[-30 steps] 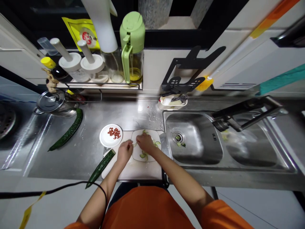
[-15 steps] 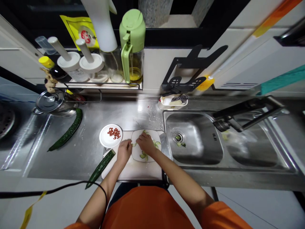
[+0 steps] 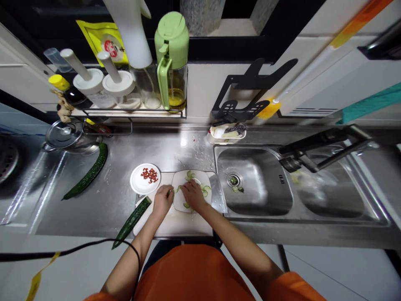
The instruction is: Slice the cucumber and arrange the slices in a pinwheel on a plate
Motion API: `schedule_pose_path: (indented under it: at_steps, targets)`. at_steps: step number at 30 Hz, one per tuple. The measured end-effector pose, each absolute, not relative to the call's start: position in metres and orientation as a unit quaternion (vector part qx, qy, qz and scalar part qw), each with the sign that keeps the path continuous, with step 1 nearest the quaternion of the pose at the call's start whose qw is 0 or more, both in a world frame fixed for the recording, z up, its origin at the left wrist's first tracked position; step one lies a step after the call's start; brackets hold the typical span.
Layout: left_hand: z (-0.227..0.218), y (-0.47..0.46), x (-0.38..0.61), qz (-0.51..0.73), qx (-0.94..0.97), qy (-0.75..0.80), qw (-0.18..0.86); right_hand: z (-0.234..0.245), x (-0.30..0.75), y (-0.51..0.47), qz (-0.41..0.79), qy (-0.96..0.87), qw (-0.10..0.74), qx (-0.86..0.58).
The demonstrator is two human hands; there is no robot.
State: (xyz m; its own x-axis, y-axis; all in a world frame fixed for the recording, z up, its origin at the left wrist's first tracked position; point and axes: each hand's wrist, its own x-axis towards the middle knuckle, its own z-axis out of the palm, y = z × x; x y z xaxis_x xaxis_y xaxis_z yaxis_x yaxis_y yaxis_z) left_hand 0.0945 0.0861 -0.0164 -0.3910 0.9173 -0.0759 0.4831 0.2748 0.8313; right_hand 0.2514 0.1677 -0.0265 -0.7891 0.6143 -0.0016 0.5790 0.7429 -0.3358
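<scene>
A white squarish plate [image 3: 196, 210] lies on a pale cutting board [image 3: 175, 228], with small fans of thin cucumber slices [image 3: 205, 191] around it. At its left rim my left hand [image 3: 163, 200] is closed, fingertips pinching what look like cucumber slices. My right hand [image 3: 193, 195] reaches over the plate from the right. Its fingers are bent together at a slice on the left part of the plate; the fingertips are partly hidden. A cut cucumber [image 3: 133, 219] rests across the board's left edge beside my left wrist. Behind it, a round white plate [image 3: 136, 184] holds chopped red pieces.
A whole cucumber [image 3: 89, 177] lies farther left, near a lidded pot [image 3: 65, 133]. The knife blade [image 3: 217, 192] shows at the board's right, beside the double sink [image 3: 257, 184]. An oil bottle [image 3: 172, 62] and jars stand on the rack behind. A black cable [image 3: 94, 241] hangs at front left.
My right hand has moved from the slices at the plate's back toward those at its left, uncovering the back fan. My left hand stays nearly in place.
</scene>
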Motion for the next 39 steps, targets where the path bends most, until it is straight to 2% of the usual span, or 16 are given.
schedule_pose_path:
  at_steps: [8, 19, 24, 29, 33, 39]
  targets:
    - [-0.015, 0.083, 0.095, 0.335, 0.495, 0.751, 0.28, -0.024, 0.255, 0.173, 0.164, -0.94, 0.027, -0.299]
    - [-0.018, 0.08, 0.095, 0.345, 0.503, 0.746, 0.265, -0.026, 0.258, 0.171, 0.17, -0.94, 0.03, -0.294]
    - [-0.015, 0.071, 0.083, 0.34, 0.462, 0.786, 0.231, -0.023, 0.264, 0.169, 0.19, -0.926, 0.061, -0.322]
    - [-0.016, 0.061, 0.074, 0.243, 0.457, 0.835, 0.189, -0.02, 0.274, 0.161, 0.203, -0.908, 0.104, -0.351]
    - [-0.017, 0.064, 0.08, 0.171, 0.45, 0.854, 0.196, -0.018, 0.277, 0.151, 0.204, -0.901, 0.14, -0.355]
    - [-0.015, 0.073, 0.085, 0.156, 0.438, 0.862, 0.204, -0.015, 0.277, 0.144, 0.211, -0.895, 0.175, -0.351]
